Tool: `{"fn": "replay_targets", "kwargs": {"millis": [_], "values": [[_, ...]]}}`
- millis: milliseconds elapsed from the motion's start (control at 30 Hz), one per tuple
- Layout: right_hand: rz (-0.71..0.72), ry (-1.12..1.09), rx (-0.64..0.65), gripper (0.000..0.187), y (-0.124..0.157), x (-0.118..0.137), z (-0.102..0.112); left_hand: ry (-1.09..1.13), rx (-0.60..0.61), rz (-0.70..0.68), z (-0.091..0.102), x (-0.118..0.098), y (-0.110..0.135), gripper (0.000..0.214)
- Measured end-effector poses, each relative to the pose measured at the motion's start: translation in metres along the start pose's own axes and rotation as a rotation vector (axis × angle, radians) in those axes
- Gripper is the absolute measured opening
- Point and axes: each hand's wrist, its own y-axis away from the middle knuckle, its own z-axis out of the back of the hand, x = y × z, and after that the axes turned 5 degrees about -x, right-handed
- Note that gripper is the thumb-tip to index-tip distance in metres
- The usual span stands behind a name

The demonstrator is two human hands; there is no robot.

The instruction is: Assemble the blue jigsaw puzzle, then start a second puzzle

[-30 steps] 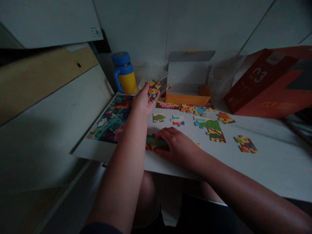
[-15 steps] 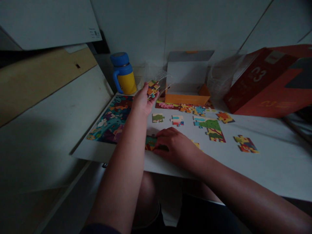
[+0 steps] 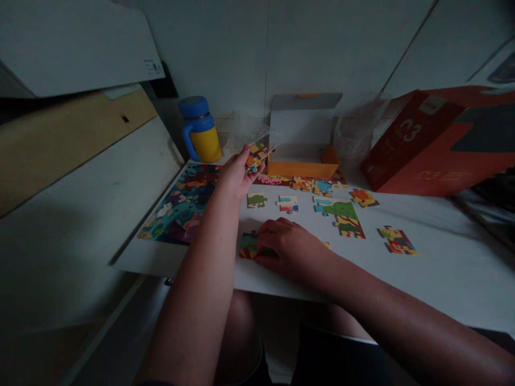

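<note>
My left hand (image 3: 237, 174) is raised over the back of the table, its fingers closed on several jigsaw puzzle pieces (image 3: 256, 155). Low near the front edge, my right hand (image 3: 284, 241) curls its fingers onto a green and brown puzzle piece (image 3: 248, 245), partly hidden beneath them. Behind it lie a single green piece (image 3: 256, 200) and a blue-and-pink piece (image 3: 288, 204). A joined section with a green tree (image 3: 346, 212) rests to the right of these. Another yellow piece peeks out from behind my right wrist.
On the left lies a dark picture sheet (image 3: 173, 206), with a blue-yellow flask (image 3: 203, 134) behind. An open orange box (image 3: 303, 169) and clear plastic bag (image 3: 245, 128) stand at the back. A large red box (image 3: 434, 145) is at right; loose pieces (image 3: 396, 240) lie before it.
The view has shifted slightly, so everything sits a little lower and further left. More of the piece under my right fingers shows. My left hand still holds its pieces.
</note>
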Motion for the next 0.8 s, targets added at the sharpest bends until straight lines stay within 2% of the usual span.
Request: {"fn": "replay_targets", "kwargs": {"millis": [67,133,233,300,367,467,600,733,800], "values": [[0.018,-0.043,-0.049,0.004,0.002,-0.007,0.011,-0.039,0.033,0.002,-0.002,0.003,0.003,0.021],[-0.023,-0.101,-0.192,0.007,0.003,-0.021,0.029,-0.094,0.068,-0.003,-0.004,0.006,0.006,0.028],[-0.287,-0.084,-0.517,0.011,0.000,-0.056,0.057,-0.187,0.114,-0.011,-0.009,0.016,0.015,0.032],[-0.485,-0.100,-0.627,0.027,-0.005,-0.081,0.067,-0.244,0.149,-0.018,-0.013,0.026,0.022,0.035],[-0.565,-0.355,-0.576,0.039,-0.009,-0.103,0.067,-0.301,0.203,-0.017,-0.017,0.036,0.029,0.039],[-0.633,-0.677,-0.517,0.043,-0.010,-0.122,0.054,-0.379,0.266,0.012,-0.021,0.049,0.038,0.047],[-0.621,-0.827,-0.565,0.046,-0.003,-0.125,0.039,-0.398,0.260,0.053,-0.024,0.057,0.041,0.044],[-0.630,-0.961,-0.686,0.049,0.001,-0.124,0.043,-0.330,0.261,0.043,-0.022,0.053,0.034,0.033],[-0.618,-0.978,-0.715,0.049,0.001,-0.125,0.046,-0.279,0.217,0.021,-0.020,0.047,0.028,0.031]]}}
